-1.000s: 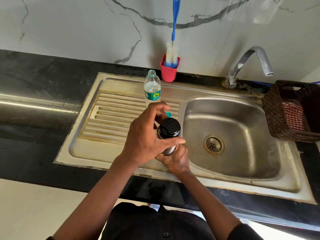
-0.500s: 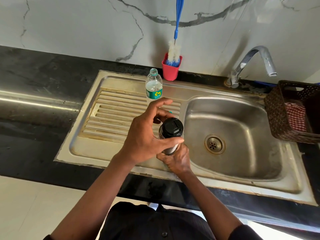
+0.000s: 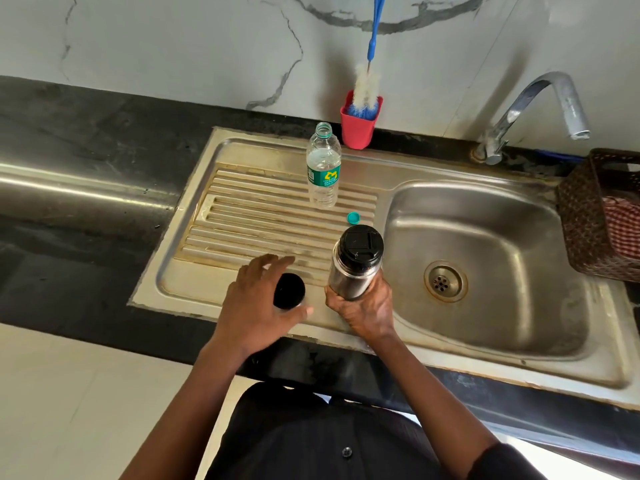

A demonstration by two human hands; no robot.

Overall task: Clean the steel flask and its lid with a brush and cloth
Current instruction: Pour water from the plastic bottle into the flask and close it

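The steel flask (image 3: 351, 277) stands upright near the front of the drainboard (image 3: 249, 216), with a black inner stopper (image 3: 361, 243) still on its mouth. My right hand (image 3: 367, 308) grips the flask's lower body. My left hand (image 3: 258, 303) is to its left, low over the drainboard, holding the flask's black outer lid (image 3: 289, 292) between thumb and fingers. A blue-handled bottle brush (image 3: 365, 91) stands in a red cup (image 3: 358, 128) by the wall. A red checked cloth (image 3: 623, 230) lies in a brown basket (image 3: 581, 223) at the right.
An uncapped plastic water bottle (image 3: 323, 168) stands on the drainboard, its teal cap (image 3: 353, 218) lying just behind the flask. The sink basin (image 3: 502, 230) with its drain is to the right, under the tap (image 3: 540, 95). Black counter runs to the left.
My left hand has taken the black outer lid off the flask top and carried it down to the left. The flask's inner stopper now shows. My right hand keeps its grip.
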